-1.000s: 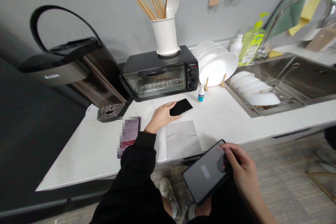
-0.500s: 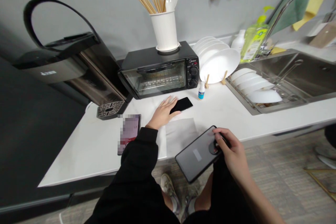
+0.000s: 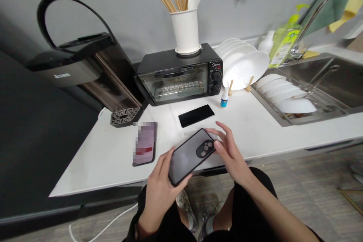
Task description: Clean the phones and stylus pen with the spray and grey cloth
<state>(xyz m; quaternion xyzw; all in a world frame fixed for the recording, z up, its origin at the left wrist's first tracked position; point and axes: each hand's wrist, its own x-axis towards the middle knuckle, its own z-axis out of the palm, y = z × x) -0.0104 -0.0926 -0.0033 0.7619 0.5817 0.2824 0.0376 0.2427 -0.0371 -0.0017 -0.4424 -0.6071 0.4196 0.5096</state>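
Observation:
A phone case (image 3: 185,159) with a black rim, a greyish see-through back and a dark camera surround is held over the front edge of the counter. My left hand (image 3: 161,187) grips its lower left end, thumb along the near edge. At the upper right end, my right hand (image 3: 231,153) holds the corner between thumb and fingers, with one finger lifted away. Just beyond the case lies a black phone (image 3: 196,115), screen dark, untouched. Left of it, another phone (image 3: 145,143) with a lit, partly blurred-out screen rests on the counter.
A black toaster oven (image 3: 178,83) carries a white utensil holder (image 3: 185,30). A water dispenser (image 3: 93,72) stands left. To the right are a small bottle (image 3: 224,98), racked plates (image 3: 246,70) and a sink (image 3: 283,119) with bowls (image 3: 295,104).
My left hand has left the black phone and now holds the left end of the phone case. The case has moved left and been turned slightly, with my right hand still at its corner.

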